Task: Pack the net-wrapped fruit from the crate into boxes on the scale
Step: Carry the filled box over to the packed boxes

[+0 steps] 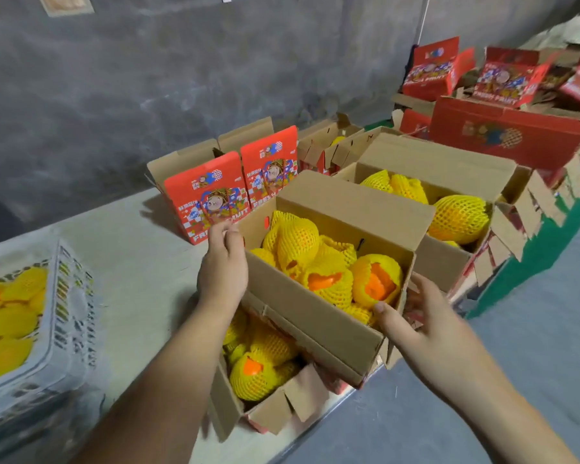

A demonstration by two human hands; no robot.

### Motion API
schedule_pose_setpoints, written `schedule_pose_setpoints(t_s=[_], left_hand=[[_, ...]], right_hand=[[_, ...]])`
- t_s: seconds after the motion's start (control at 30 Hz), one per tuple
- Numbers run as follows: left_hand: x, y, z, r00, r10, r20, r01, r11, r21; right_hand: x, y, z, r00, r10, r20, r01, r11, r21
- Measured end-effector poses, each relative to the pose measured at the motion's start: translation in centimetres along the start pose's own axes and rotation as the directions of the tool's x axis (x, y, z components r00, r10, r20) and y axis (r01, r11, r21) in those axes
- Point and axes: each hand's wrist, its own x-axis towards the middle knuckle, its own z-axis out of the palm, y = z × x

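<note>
Open brown cardboard box (315, 316) of yellow net-wrapped fruit (335, 259) at centre, held above another filled box. Left hand (222, 262) grips its 9 o'clock wall; right hand (416, 316) grips 3 o'clock corner. White plastic crate (64, 316) at 9 o'clock.

Both hands (left hand (222, 276), right hand (416, 324)) gripping fruit-filled box (315, 316).

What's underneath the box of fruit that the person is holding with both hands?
Under the held box sits another open box holding net-wrapped fruit. The held box covers most of it, so its far end and any scale beneath cannot be seen.
</note>
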Motion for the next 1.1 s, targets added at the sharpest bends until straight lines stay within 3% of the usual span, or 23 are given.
schedule_pose_setpoints(t_s=[0.13,0.23,0.4,0.57,0.63,0.77,0.93,1.1], left_hand=[[-5.0,0.1,1.6,0.979,-0.165,-0.119,0.15,0.981,-0.125],[-8.5,1.2,2.6,0.992,-0.119,-0.051,0.111,0.983,-0.143],[-13.9,1.8,3.3,0.969,0.181,0.17,-0.139,0.962,-0.234],[-13.4,1.0,1.5,0.945,0.249,0.212,-0.202,0.955,-0.219],[-12.5,0.5,0.7,0.947,0.252,0.201,-0.2,0.948,-0.247],[-12.5,0.0,-0.1,0.934,0.281,0.221,-0.228,0.944,-0.237],[-14.0,-2.3,-1.1,0.908,0.382,0.169,-0.329,0.904,-0.274],[-15.1,-4.8,-2.1,0.92,0.372,0.126,-0.321,0.897,-0.304]], right_hand=[[-0.4,-0.1,2.0,0.969,-0.09,-0.231,0.088,0.996,-0.016],[-0.5,-1.2,2.6,0.917,-0.208,-0.339,0.158,0.973,-0.17],[-0.2,-3.5,3.4,0.971,-0.089,-0.224,0.069,0.993,-0.095],[-0.7,-4.6,4.8,0.983,-0.014,-0.181,0.009,1.0,-0.026],[-1.0,-4.8,5.1,0.99,0.014,-0.141,-0.022,0.998,-0.06],[0.8,-4.8,3.3,0.998,0.039,-0.053,-0.053,0.956,-0.29],[0.2,-5.3,3.7,0.992,-0.02,-0.126,-0.035,0.908,-0.418],[-1.8,-6.2,6.0,0.957,-0.109,-0.268,-0.004,0.921,-0.389]])
